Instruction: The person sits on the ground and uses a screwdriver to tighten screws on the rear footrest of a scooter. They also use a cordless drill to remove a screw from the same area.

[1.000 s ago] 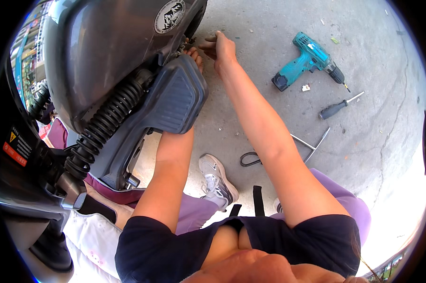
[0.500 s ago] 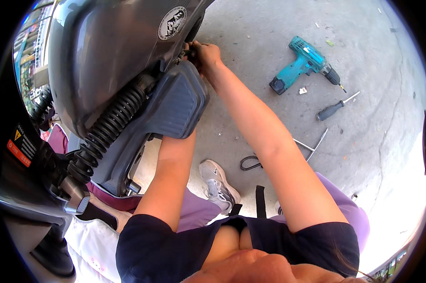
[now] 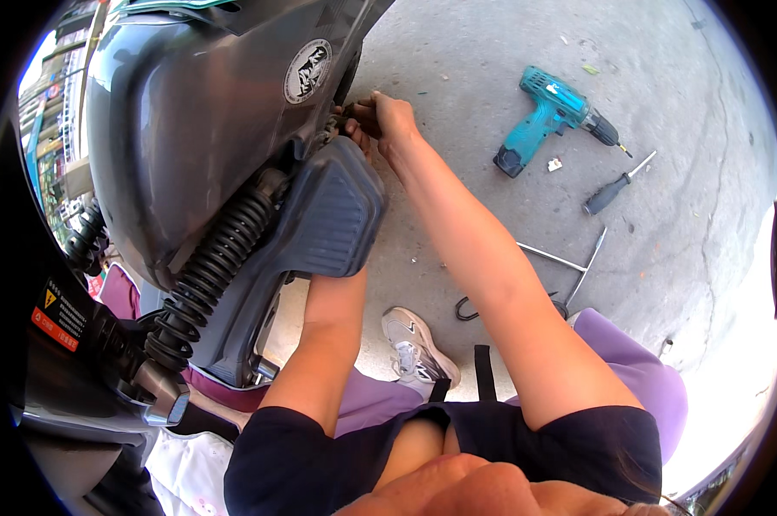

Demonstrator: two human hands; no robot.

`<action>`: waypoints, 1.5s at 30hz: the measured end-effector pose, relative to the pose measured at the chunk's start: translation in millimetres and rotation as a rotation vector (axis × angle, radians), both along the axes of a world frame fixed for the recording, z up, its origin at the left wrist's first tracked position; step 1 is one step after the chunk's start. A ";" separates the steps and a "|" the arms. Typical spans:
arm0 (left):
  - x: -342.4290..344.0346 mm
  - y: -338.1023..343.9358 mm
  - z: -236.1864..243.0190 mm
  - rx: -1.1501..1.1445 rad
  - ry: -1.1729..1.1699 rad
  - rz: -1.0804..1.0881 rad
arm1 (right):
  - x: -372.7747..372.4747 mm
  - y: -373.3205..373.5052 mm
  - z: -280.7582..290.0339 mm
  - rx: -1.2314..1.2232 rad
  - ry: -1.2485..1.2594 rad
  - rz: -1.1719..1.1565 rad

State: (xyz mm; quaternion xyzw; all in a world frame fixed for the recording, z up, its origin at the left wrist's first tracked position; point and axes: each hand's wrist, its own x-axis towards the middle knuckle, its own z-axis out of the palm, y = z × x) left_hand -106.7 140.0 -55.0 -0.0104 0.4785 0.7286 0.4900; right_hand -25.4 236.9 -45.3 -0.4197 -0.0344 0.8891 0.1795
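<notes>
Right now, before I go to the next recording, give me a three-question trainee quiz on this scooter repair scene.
1. True or false: the teal cordless drill lies on the concrete ground, apart from both hands.
2. Which hand shows at the gap beside the grey scooter body? A left, B right.
3. Which tool lies just right of the drill?

Key: 1 true. 2 B, the right hand; the left hand is hidden behind the black engine cover. 3 The screwdriver.

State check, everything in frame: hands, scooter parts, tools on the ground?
right hand: fingers closed at the gap under the scooter panel
left hand: hidden behind the black cover
shock spring: mounted
cordless drill: lying unused on the ground
screwdriver: lying unused
</notes>
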 end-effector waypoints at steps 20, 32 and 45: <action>9.4 -8.4 7.7 -0.006 -0.060 0.074 | -6.6 0.1 11.0 -0.007 0.068 0.237; 17.8 -16.4 12.0 -0.032 -0.083 0.143 | -2.5 0.3 -11.3 0.128 0.198 0.290; 50.5 -131.6 117.0 -0.542 -0.271 -0.251 | -39.3 -2.8 -30.8 0.024 0.507 0.140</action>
